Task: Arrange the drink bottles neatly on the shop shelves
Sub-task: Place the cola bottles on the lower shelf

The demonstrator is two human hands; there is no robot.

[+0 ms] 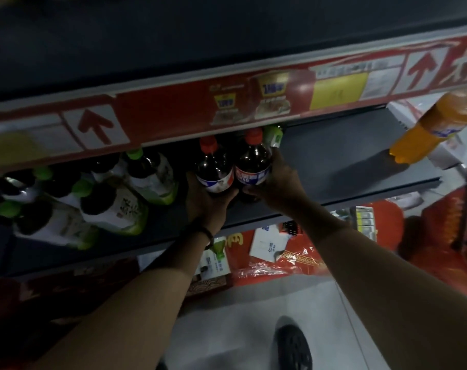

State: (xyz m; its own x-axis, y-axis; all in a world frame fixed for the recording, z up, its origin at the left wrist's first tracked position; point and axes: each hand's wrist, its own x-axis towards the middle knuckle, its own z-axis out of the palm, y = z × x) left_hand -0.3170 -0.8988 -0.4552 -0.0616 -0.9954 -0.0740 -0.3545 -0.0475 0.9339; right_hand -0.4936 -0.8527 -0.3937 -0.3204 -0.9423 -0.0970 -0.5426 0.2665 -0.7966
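Note:
Two dark cola bottles with red caps stand side by side on a dark grey shelf (pixel 334 166). My left hand (pixel 208 204) grips the left cola bottle (pixel 213 169) from below and behind. My right hand (pixel 277 180) grips the right cola bottle (pixel 252 164) at its label. A green-capped bottle (pixel 273 134) stands just behind them. Several dark tea bottles (pixel 106 206) with green caps and pale labels crowd the shelf's left part. An orange soda bottle (pixel 435 124) lies tilted at the shelf's right end.
A red price strip (pixel 227 100) with arrows and a yellow tag fronts the shelf above. White boxes (pixel 403 113) sit at the far right. Red packaged goods (pixel 280 263) fill the lower shelf. My shoe (pixel 294 348) shows on the pale floor.

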